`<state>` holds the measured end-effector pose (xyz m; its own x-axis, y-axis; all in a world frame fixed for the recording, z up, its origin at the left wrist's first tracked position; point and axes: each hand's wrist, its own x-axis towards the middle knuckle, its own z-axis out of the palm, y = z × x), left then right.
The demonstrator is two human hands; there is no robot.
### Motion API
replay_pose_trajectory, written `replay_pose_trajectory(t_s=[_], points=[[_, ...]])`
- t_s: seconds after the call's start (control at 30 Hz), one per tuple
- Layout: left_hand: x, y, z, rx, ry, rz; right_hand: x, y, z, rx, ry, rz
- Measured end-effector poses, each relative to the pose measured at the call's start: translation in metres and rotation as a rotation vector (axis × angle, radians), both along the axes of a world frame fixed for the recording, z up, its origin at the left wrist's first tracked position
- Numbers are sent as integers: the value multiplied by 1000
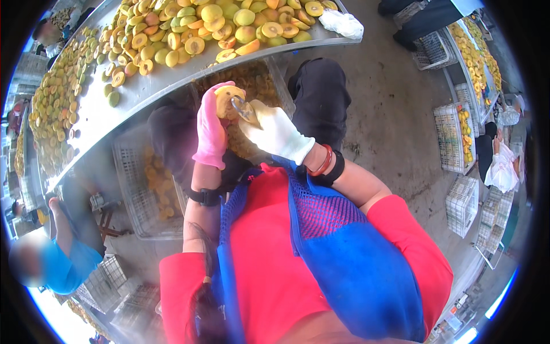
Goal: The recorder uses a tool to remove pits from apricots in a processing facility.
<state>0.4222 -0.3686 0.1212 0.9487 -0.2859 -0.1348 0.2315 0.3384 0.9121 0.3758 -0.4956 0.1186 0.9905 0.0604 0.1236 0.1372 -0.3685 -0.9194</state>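
Note:
My left hand (209,129), in a pink glove, holds a piece of yellow stone fruit (224,98), perhaps a peach half. In my right hand (279,133), which wears a white glove, is a small tool with a curved metal blade (245,112). Its tip meets the side of the fruit. Both hands are close together above my lap. Below them, between my knees, a plastic crate (281,88) holds many cut fruit pieces. Just beyond my hands runs the edge of a metal table (129,101), heaped with halved fruit (195,45).
A white plastic bag (341,23) lies at the table's right corner. Another crate (129,193) with fruit pieces stands at my left. A person in a blue top (73,262) sits farther left. Crates (451,137) and more fruit tables (483,103) are at the right.

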Motion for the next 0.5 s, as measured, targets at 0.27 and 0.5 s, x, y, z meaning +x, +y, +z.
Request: replay_pose_trajectory(t_s=[0.27,0.5], points=[[-4,-10,1,255,-248,57,1,0,-16,-74,9,-8],[-5,-20,-1,-11,-5,120,0,0,-18,112,68,108]])
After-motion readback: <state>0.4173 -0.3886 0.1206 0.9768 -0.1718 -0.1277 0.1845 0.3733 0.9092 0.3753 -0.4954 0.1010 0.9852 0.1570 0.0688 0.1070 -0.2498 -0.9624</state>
